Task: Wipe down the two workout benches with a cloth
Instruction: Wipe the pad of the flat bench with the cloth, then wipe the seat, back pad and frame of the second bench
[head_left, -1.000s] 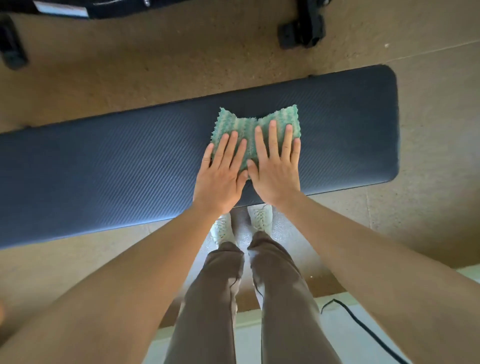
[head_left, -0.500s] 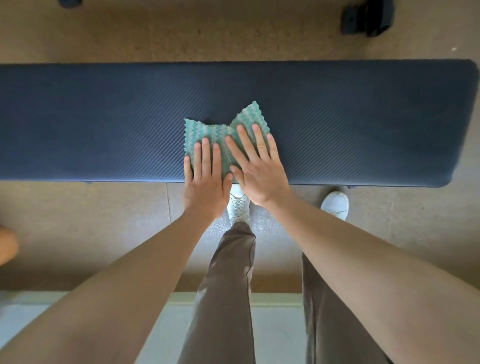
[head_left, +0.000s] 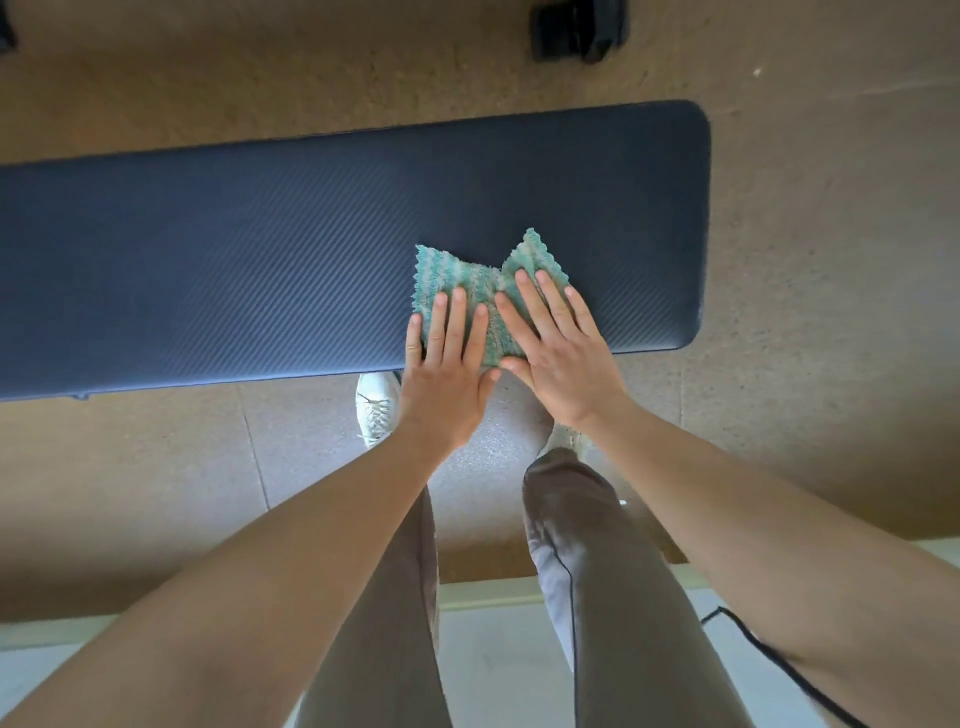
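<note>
A long dark blue padded bench (head_left: 208, 260) runs across the view, its rounded right end near the frame's right side. A green and white striped cloth (head_left: 480, 283) lies bunched on the pad's near edge, toward the right end. My left hand (head_left: 447, 364) presses flat on the cloth's left part, fingers straight. My right hand (head_left: 558, 343) presses flat on its right part, fingers spread and angled left. Only one bench is in view.
Brown speckled floor (head_left: 805, 364) surrounds the bench. A black equipment foot (head_left: 576, 28) stands at the top right. My legs and white shoes (head_left: 376, 410) are just below the bench edge. A black cord (head_left: 769, 654) lies on the pale floor at the lower right.
Both hands slid the cloth left along the near edge of the pad, then back to the right. The cloth now lies closer to the bench's right end than half a second ago.
</note>
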